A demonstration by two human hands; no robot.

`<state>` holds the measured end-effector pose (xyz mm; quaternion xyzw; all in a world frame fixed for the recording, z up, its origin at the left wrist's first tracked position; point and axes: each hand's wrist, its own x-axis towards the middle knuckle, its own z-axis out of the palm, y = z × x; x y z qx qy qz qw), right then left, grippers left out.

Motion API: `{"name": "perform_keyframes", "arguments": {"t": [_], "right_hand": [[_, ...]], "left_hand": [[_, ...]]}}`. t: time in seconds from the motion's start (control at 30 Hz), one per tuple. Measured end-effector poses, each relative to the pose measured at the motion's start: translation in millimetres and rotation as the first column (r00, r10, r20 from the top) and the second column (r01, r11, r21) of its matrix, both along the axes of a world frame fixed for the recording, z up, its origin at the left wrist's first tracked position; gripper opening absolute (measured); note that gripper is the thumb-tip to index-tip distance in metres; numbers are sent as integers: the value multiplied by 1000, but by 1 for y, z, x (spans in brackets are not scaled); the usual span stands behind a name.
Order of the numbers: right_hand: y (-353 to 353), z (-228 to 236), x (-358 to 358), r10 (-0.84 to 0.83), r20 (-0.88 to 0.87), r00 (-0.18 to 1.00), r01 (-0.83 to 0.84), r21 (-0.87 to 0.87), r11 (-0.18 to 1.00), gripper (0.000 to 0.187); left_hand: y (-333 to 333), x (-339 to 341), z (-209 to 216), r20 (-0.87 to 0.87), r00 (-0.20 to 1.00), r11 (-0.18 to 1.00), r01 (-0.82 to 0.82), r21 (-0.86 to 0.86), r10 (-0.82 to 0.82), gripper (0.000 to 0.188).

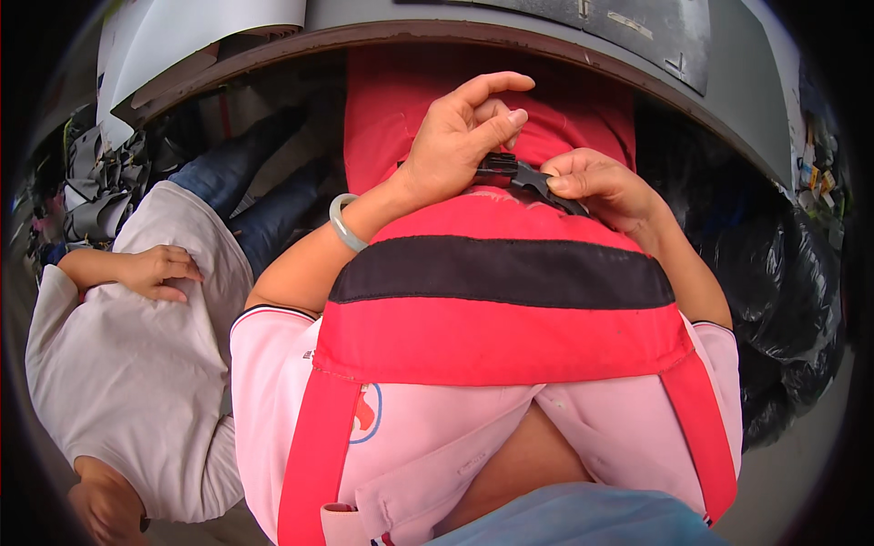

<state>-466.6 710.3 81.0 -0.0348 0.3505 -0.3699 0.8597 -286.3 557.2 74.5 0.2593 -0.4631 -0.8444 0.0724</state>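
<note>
A black plastic buckle [499,166] on a black strap [560,197] lies at my waist, over my red apron [473,350] with its wide black band. My right hand [603,185] pinches the strap just right of the buckle, thumb on top and fingers curled under it. Just above and left of the buckle is my left hand [464,127], its wrist close to the buckle's left end. Its index finger and thumb stand apart and the other fingers are loosely bent, with nothing visible between them. A pale bangle [344,224] circles my left wrist.
A grey table edge [455,29] curves ahead of me, with white sheets [187,45] at its left and a dark plate [642,35] at its right. Another person in a light shirt [137,364] is close on my left. Black plastic bags [774,282] are piled at the right.
</note>
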Motion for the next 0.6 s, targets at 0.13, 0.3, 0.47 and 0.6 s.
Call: {"name": "perform_keyframes", "arguments": {"t": [0.13, 0.3, 0.47, 0.6], "right_hand": [[2, 0, 3, -18, -15, 1000, 18, -13, 1000, 25], [4, -1, 2, -35, -17, 999, 35, 2, 999, 24], [5, -3, -1, -21, 16, 1000, 21, -1, 1000, 22], [5, -5, -3, -13, 28, 1000, 13, -2, 1000, 22]], "left_hand": [[-1, 1, -1, -6, 999, 999, 50, -11, -50, 41], [-3, 0, 3, -2, 993, 993, 116, -15, -116, 43], [-1, -1, 1, -34, 992, 992, 122, -37, -124, 44], [-1, -1, -1, -56, 986, 988, 153, -30, -155, 46]]}}
